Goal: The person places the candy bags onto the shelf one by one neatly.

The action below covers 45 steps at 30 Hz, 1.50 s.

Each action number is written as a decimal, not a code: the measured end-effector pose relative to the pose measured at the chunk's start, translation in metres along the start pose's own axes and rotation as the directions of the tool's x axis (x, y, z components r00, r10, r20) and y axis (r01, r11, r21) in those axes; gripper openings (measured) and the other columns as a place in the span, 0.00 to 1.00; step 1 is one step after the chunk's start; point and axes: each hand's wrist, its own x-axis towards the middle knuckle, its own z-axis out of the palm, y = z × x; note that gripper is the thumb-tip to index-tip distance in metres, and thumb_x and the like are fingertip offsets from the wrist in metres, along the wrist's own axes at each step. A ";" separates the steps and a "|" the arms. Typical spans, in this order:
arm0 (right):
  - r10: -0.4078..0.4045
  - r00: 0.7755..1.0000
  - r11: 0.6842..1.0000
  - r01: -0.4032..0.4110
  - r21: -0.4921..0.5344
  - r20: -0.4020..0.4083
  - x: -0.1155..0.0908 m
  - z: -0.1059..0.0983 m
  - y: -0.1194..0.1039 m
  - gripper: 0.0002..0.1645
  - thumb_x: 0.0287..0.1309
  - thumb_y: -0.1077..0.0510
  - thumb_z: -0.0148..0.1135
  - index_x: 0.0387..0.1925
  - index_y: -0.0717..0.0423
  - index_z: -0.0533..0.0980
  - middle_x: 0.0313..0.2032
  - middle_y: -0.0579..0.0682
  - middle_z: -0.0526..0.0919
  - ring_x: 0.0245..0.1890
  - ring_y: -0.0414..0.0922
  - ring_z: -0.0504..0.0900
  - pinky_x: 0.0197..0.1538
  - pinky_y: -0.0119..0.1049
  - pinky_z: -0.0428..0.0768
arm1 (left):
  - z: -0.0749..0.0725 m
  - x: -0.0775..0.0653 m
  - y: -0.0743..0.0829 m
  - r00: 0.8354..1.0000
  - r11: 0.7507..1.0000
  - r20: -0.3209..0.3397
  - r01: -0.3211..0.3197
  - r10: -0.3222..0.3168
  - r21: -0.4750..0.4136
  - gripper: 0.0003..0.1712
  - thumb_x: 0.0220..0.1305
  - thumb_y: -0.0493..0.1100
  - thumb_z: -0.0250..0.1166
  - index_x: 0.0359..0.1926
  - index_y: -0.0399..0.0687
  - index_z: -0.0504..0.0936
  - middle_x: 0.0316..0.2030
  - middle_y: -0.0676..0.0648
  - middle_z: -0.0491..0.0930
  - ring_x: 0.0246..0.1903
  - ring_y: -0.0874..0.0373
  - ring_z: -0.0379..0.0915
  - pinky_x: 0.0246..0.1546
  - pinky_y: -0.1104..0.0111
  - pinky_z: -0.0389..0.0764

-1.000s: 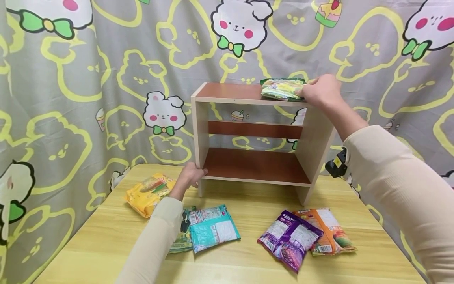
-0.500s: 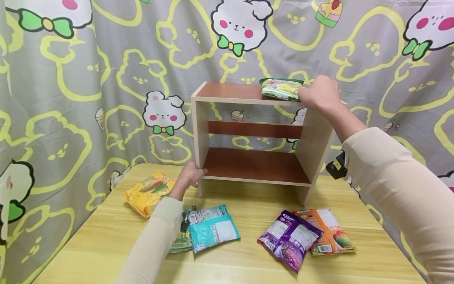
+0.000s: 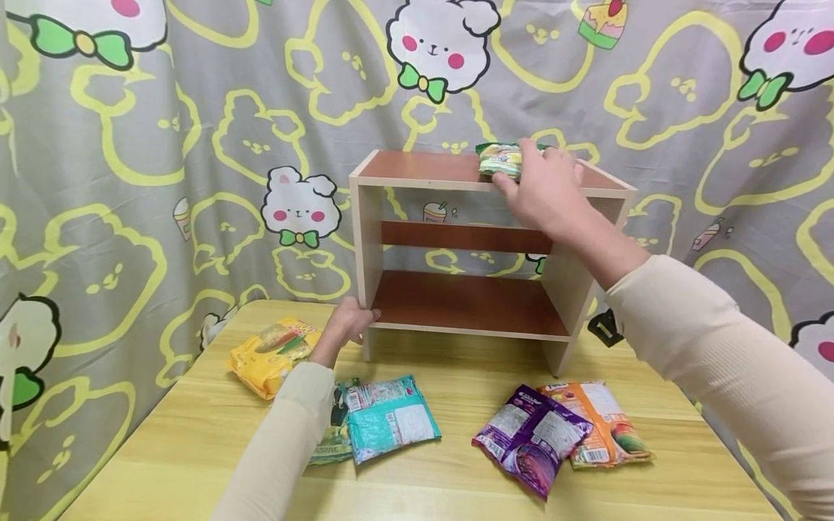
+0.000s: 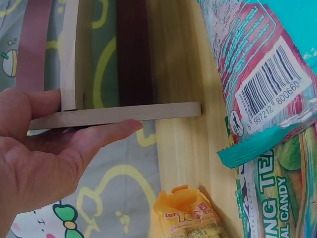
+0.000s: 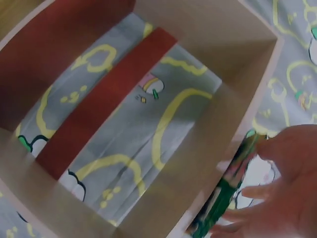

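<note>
A small wooden shelf unit [image 3: 469,300], brown boards with pale edges, stands on the table. My left hand [image 3: 348,322] grips its left side panel; in the left wrist view the panel [image 4: 119,115] lies between thumb and fingers. A green candy bag [image 3: 498,159] lies flat on the top board at its front edge. Over this bag my right hand [image 3: 547,188] is spread, thumb toward the front, fingers on the top and right, covering its right part. In the right wrist view the fingertips reach the green bag [image 5: 218,206]; how firmly they touch it I cannot tell.
On the table [image 3: 195,449] lie a yellow bag [image 3: 270,358] at left, a teal bag [image 3: 394,420] overlapping a green one [image 3: 335,445], and a purple bag [image 3: 534,438] partly over an orange one [image 3: 609,423]. A patterned curtain [image 3: 215,145] hangs close behind.
My right hand has moved left from the green candy bag's right end and spread its fingers over it. The bag has barely shifted. My left hand has stayed on the panel.
</note>
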 end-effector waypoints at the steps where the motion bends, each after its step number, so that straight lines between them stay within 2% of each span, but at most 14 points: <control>1: -0.003 1.000 1.000 0.004 -0.018 0.030 -0.002 0.003 -0.001 0.41 0.67 0.42 0.46 0.72 0.57 0.48 0.63 0.73 0.58 0.63 0.71 0.54 0.64 0.64 0.48 | 0.000 0.000 0.000 1.000 1.000 0.001 -0.003 0.003 -0.002 0.21 0.64 0.43 0.60 0.49 0.27 0.72 0.46 0.35 0.73 0.47 0.42 0.73 0.30 0.57 0.85; 4: -0.012 0.996 0.997 0.019 -0.070 0.090 -0.008 0.011 -0.003 0.43 0.66 0.44 0.50 0.73 0.54 0.45 0.63 0.76 0.54 0.63 0.74 0.50 0.64 0.66 0.45 | -0.001 0.000 0.000 1.000 1.000 0.004 -0.006 0.006 -0.003 0.21 0.65 0.43 0.59 0.50 0.27 0.72 0.45 0.35 0.73 0.47 0.42 0.73 0.30 0.57 0.85; 6: -0.026 0.995 0.996 0.033 -0.078 0.093 -0.011 0.015 -0.002 0.43 0.65 0.47 0.52 0.73 0.53 0.45 0.61 0.77 0.54 0.63 0.75 0.49 0.63 0.67 0.44 | -0.001 0.000 -0.001 1.000 1.000 0.004 -0.004 0.004 0.002 0.21 0.65 0.43 0.59 0.49 0.27 0.72 0.45 0.35 0.73 0.46 0.42 0.73 0.30 0.57 0.85; 10: -0.067 0.997 0.994 0.071 -0.078 0.048 -0.015 0.020 0.002 0.43 0.63 0.52 0.53 0.73 0.52 0.45 0.59 0.77 0.56 0.61 0.75 0.52 0.61 0.67 0.47 | 0.000 0.001 -0.001 1.000 1.000 -0.006 0.000 0.000 0.012 0.20 0.64 0.44 0.60 0.47 0.28 0.73 0.43 0.36 0.73 0.44 0.44 0.74 0.30 0.58 0.85; 17: -0.051 0.998 0.996 0.053 -0.068 0.028 -0.015 0.025 0.004 0.43 0.62 0.55 0.52 0.73 0.48 0.44 0.62 0.77 0.53 0.64 0.75 0.47 0.62 0.73 0.38 | -0.001 -0.001 -0.001 1.000 1.000 -0.001 -0.013 0.013 0.009 0.20 0.65 0.43 0.59 0.47 0.27 0.73 0.44 0.35 0.73 0.45 0.43 0.74 0.31 0.57 0.85; 21: -0.060 0.998 0.996 0.060 -0.064 -0.002 -0.015 0.028 0.003 0.41 0.60 0.59 0.50 0.72 0.50 0.46 0.60 0.77 0.56 0.61 0.75 0.51 0.62 0.72 0.41 | -0.001 -0.002 0.000 1.000 1.000 0.002 -0.010 0.010 -0.004 0.21 0.64 0.43 0.59 0.49 0.27 0.72 0.46 0.34 0.73 0.47 0.42 0.74 0.31 0.56 0.85; 25: -0.057 0.998 0.997 0.056 -0.051 -0.010 -0.013 0.031 0.001 0.41 0.57 0.62 0.46 0.72 0.50 0.47 0.60 0.76 0.56 0.62 0.74 0.50 0.63 0.71 0.41 | -0.001 -0.002 0.000 1.000 1.000 0.004 -0.014 0.014 -0.005 0.21 0.64 0.43 0.60 0.49 0.27 0.72 0.46 0.33 0.73 0.46 0.41 0.74 0.30 0.57 0.85; 29: -0.033 0.999 0.999 0.033 -0.041 0.014 -0.009 0.036 -0.008 0.45 0.56 0.62 0.46 0.74 0.49 0.43 0.65 0.76 0.50 0.65 0.74 0.44 0.65 0.69 0.37 | -0.001 -0.002 0.000 1.000 1.000 0.003 -0.018 0.018 -0.003 0.21 0.65 0.43 0.59 0.49 0.27 0.72 0.46 0.33 0.73 0.46 0.41 0.74 0.30 0.58 0.85; 35: -0.006 0.999 0.999 0.008 -0.040 0.041 -0.001 0.046 -0.030 0.51 0.53 0.62 0.52 0.74 0.46 0.39 0.69 0.74 0.39 0.68 0.73 0.36 0.66 0.67 0.31 | -0.001 -0.003 -0.001 1.000 1.000 -0.001 -0.021 0.021 0.002 0.20 0.64 0.43 0.59 0.46 0.28 0.73 0.45 0.34 0.73 0.45 0.42 0.75 0.29 0.58 0.85; 45: 0.005 0.999 0.997 -0.003 -0.075 0.036 0.006 0.064 -0.077 0.52 0.57 0.57 0.55 0.75 0.43 0.36 0.71 0.70 0.39 0.69 0.70 0.35 0.67 0.65 0.30 | -0.001 -0.004 0.000 1.000 1.000 -0.004 -0.010 0.010 -0.016 0.19 0.64 0.43 0.60 0.46 0.29 0.74 0.45 0.35 0.74 0.46 0.42 0.74 0.31 0.56 0.85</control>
